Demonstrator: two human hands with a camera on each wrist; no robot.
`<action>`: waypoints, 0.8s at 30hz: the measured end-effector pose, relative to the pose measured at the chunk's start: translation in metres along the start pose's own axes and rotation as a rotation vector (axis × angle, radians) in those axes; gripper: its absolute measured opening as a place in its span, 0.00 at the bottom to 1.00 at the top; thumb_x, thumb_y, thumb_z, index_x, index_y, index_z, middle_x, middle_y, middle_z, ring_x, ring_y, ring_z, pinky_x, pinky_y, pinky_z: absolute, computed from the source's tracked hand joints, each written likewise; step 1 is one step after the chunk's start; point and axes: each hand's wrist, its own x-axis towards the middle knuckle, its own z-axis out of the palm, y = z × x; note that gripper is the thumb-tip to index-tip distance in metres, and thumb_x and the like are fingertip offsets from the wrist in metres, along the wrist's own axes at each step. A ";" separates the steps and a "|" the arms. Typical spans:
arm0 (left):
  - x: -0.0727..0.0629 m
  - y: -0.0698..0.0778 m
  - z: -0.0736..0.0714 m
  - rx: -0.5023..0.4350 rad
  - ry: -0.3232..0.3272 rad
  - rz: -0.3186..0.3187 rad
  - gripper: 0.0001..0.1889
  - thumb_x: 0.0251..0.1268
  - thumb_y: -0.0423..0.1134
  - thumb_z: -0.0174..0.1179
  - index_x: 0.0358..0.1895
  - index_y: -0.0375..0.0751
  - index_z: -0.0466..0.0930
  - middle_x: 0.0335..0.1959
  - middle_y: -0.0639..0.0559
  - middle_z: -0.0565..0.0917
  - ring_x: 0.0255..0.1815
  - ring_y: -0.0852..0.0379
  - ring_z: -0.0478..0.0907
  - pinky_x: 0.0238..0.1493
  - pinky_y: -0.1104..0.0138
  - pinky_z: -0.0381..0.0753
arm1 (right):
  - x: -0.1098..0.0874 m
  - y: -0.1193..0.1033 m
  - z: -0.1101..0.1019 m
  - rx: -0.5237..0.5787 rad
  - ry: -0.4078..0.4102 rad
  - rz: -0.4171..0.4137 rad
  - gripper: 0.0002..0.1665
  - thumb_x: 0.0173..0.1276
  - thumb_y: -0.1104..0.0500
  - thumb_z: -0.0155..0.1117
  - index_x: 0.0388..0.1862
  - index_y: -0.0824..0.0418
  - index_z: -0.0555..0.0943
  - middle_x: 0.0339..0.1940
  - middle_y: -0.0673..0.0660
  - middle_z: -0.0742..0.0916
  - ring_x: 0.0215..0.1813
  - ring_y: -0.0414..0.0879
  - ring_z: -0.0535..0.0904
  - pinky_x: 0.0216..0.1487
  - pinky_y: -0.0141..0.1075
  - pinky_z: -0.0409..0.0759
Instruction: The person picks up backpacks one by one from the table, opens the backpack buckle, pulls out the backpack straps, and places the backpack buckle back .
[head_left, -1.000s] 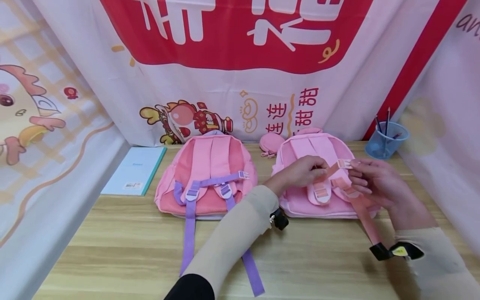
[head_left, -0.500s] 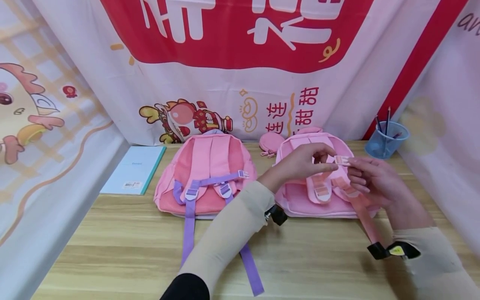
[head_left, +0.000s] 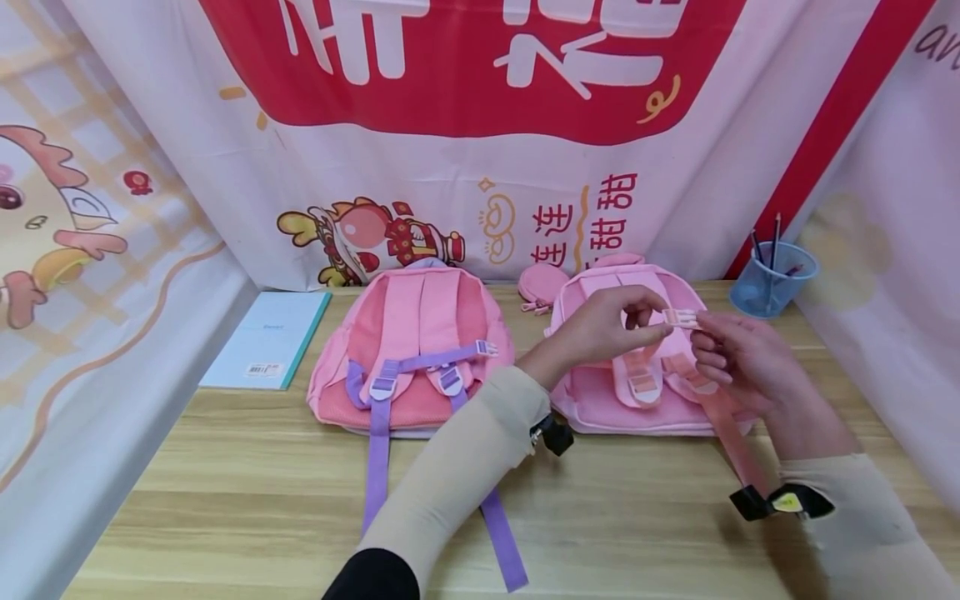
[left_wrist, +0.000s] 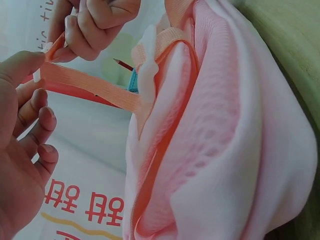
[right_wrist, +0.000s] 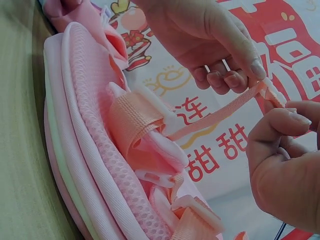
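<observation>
A pink backpack (head_left: 637, 421) with orange straps lies on the table, straps facing up. Above it, a small white plastic buckle (head_left: 681, 318) hangs between the two hands, on an orange strap (left_wrist: 90, 85) drawn up from the bag. My left hand (head_left: 611, 321) pinches one end of this buckle between thumb and forefinger, its other fingers loosely bent. From the opposite side my right hand (head_left: 742, 358) pinches the pronged end with thumb and forefinger. The fingertips partly cover the buckle. Another white buckle piece (right_wrist: 155, 177) shows on the backpack in the right wrist view.
To the left lies a second pink backpack (head_left: 420, 317) with purple straps, two trailing toward the front. Beyond it is a light blue notebook (head_left: 266, 337). A round pink pouch (head_left: 542, 285) sits behind, and a blue pencil cup (head_left: 772, 283) stands at the back right.
My left hand has shifted from gripping the orange strap up to the buckle's end. The buckle has turned more level and moved slightly left; my right hand keeps its pinch.
</observation>
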 end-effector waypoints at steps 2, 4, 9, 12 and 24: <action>-0.001 -0.001 0.001 -0.003 0.029 0.006 0.08 0.74 0.39 0.70 0.51 0.44 0.87 0.32 0.56 0.79 0.33 0.65 0.73 0.39 0.74 0.75 | -0.001 0.000 0.000 0.020 0.019 0.014 0.15 0.90 0.51 0.51 0.51 0.56 0.84 0.32 0.51 0.81 0.25 0.45 0.67 0.27 0.29 0.75; -0.002 -0.001 0.001 -0.008 0.054 0.011 0.08 0.74 0.39 0.70 0.51 0.44 0.87 0.32 0.56 0.78 0.34 0.65 0.73 0.40 0.72 0.76 | -0.001 0.000 -0.001 0.032 0.053 0.034 0.15 0.89 0.51 0.53 0.50 0.55 0.85 0.33 0.51 0.82 0.25 0.44 0.69 0.28 0.29 0.76; -0.004 -0.002 0.002 -0.030 0.087 0.023 0.08 0.74 0.38 0.70 0.51 0.43 0.88 0.32 0.55 0.79 0.35 0.66 0.73 0.42 0.68 0.78 | -0.001 0.001 -0.001 0.011 0.132 0.074 0.14 0.86 0.50 0.58 0.48 0.53 0.90 0.33 0.50 0.85 0.28 0.43 0.74 0.30 0.29 0.78; -0.005 -0.002 0.002 -0.056 0.097 0.029 0.08 0.74 0.37 0.70 0.51 0.41 0.88 0.32 0.53 0.79 0.35 0.65 0.73 0.42 0.70 0.77 | 0.001 0.002 0.000 0.014 0.159 0.087 0.13 0.85 0.50 0.60 0.49 0.52 0.90 0.33 0.50 0.85 0.28 0.42 0.75 0.30 0.29 0.79; -0.004 -0.005 0.006 -0.078 0.080 -0.014 0.09 0.74 0.39 0.70 0.53 0.43 0.87 0.33 0.56 0.79 0.35 0.66 0.73 0.41 0.72 0.76 | 0.003 0.005 0.006 0.151 0.146 0.071 0.11 0.84 0.54 0.62 0.50 0.57 0.90 0.35 0.52 0.87 0.29 0.41 0.77 0.30 0.28 0.79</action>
